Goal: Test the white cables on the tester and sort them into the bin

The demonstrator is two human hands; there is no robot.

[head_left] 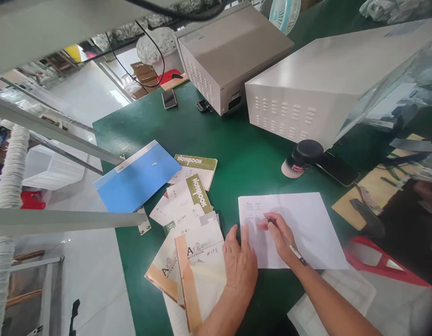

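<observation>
Left hand (241,266), fingers slightly spread, rests at left edge of white paper sheet (307,224) by near edge of green table (230,163)
Right hand (282,238) pinches slim white pen (295,251); writing seems in hand, further strokes would call for steady sheet
Sheet flat, mostly blank, small handwritten rows at upper left
Paper-covered notebooks (205,247) overlap left of sheet; black-lidded cup (301,161) beyond it; blue folder (138,177) by left edge; pale metal boxes (289,88) farther

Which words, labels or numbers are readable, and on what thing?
"NOTEBOOK": upper green-banded booklet
"NOTEBOOK": lower green-banded booklet
"A5 NOTEBOOK": top orange-edged booklet
"A5 NOTEBOOK": booklet beneath it
"GREA…", "THIN…": cup, endings unclear
Too small or blurred: handwriting on paper sheet and booklets, machine label.
</observation>
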